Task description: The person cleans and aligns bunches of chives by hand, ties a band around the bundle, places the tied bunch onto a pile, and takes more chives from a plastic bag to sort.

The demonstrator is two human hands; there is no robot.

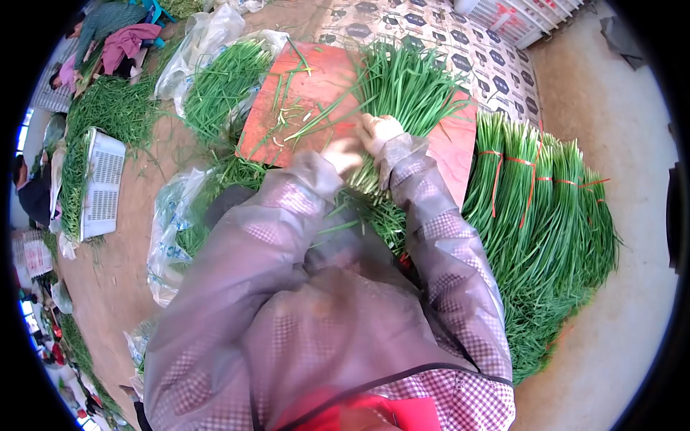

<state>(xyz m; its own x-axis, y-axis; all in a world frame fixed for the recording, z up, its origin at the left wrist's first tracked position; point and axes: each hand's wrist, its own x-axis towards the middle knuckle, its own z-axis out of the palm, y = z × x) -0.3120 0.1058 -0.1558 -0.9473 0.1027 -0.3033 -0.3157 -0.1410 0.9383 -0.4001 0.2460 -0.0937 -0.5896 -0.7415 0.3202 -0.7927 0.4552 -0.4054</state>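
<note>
A big bunch of garlic chives (pixel 413 90) lies over the red board (pixel 316 65), its green leaves fanned toward the far edge and its pale stem ends pointing back at me. My right hand (pixel 381 131) is closed round the stems. Just left of it, close to the stem ends, my left hand (pixel 343 154) is smeared by motion, so its fingers cannot be made out. Loose chive leaves and pale trimmings (pixel 287 122) are scattered on the board's left part. More chives (pixel 384 223) show below the board, partly hidden by my arms.
To the right stand several chive bundles (pixel 532 172) tied with red bands. At left are plastic bags of loose chives (pixel 226 86), a white crate (pixel 104 187) and chive heaps (pixel 108 115). Other people (pixel 108 36) sit at far left. White crates (pixel 514 18) stand at the top right.
</note>
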